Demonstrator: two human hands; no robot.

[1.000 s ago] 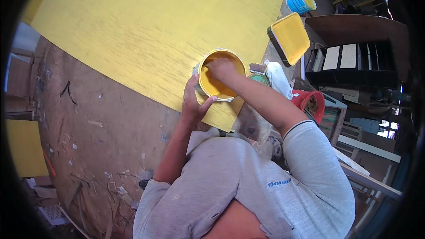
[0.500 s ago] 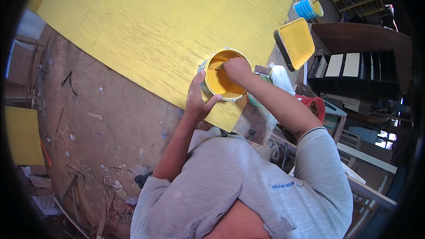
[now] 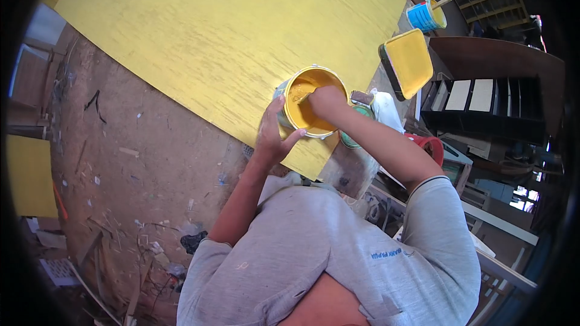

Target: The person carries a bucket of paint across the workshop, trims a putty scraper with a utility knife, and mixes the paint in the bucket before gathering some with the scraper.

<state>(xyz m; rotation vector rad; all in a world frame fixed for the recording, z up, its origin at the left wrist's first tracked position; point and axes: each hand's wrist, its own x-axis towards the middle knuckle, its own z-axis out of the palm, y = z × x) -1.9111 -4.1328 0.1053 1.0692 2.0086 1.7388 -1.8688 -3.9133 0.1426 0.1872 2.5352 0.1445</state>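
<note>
A paint bucket (image 3: 282, 122) with yellow paint (image 3: 300, 111) inside stands on a large yellow-painted board (image 3: 199, 42), near its close corner. My left hand (image 3: 275, 136) wraps the near left side of the bucket, thumb against the rim. Inside the mouth, my right hand (image 3: 327, 104) is closed around a short flat stick (image 3: 304, 98), its end down in the paint. Most of the stick is hidden by the fingers. Just right of the bucket sit a green-rimmed can (image 3: 361, 113) and a white bag (image 3: 386, 110).
Farther right lie a tray coated in yellow paint (image 3: 409, 63) and a blue bucket (image 3: 423, 18) with a stick in it. A red bucket (image 3: 431, 145) stands by my right forearm. Scraps litter the dirt floor (image 3: 133, 121) on the left.
My right hand and the stick have shifted slightly inside the bucket, stirring up a lumpy patch of paint. The left hand keeps its hold; the whole view has moved a little.
</note>
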